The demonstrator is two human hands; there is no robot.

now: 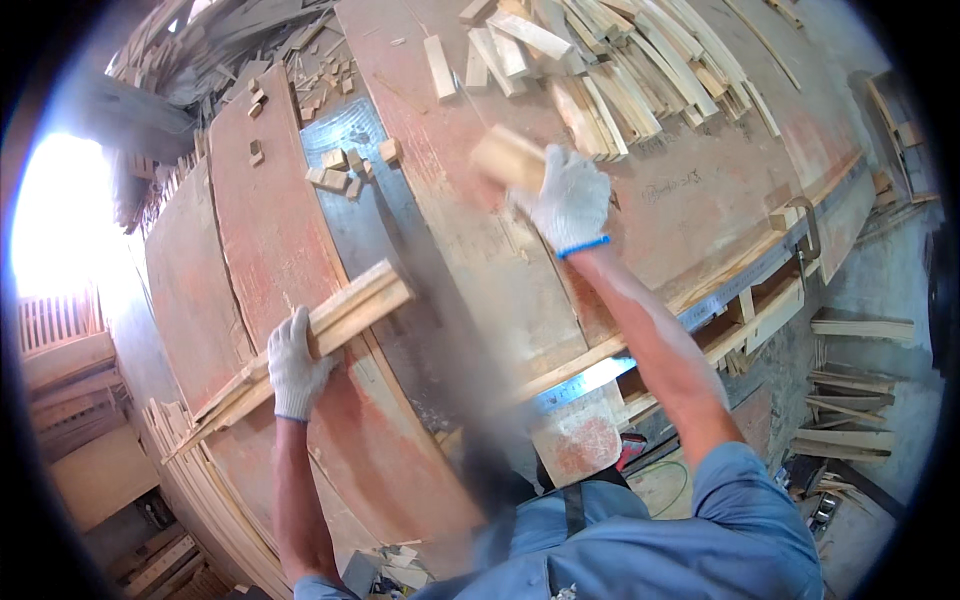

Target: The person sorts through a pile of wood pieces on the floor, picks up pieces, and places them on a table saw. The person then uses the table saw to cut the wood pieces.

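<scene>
My left hand (299, 368), in a white knitted glove, is closed around pale wooden strips (362, 306) lying side by side at the table's left part. Their far ends reach over the grey middle band; behind my hand they run to the table's left edge. My right hand (572, 203), in a white glove with a blue cuff, grips a short wooden block (512, 158) above the table at the centre right. Motion blurs the block, and my fingers partly hide it. Small wood offcuts (345, 172) lie between the hands on a shiny metal strip (345, 128).
Cut wooden sticks (640, 70) are heaped at the far right of the worn reddish table (270, 200). A metal ruler strip (585, 383) edges its near side, with a C-clamp (806, 230) at right. Scrap wood (290, 45) lies beyond; timber (862, 328) is stacked rightward.
</scene>
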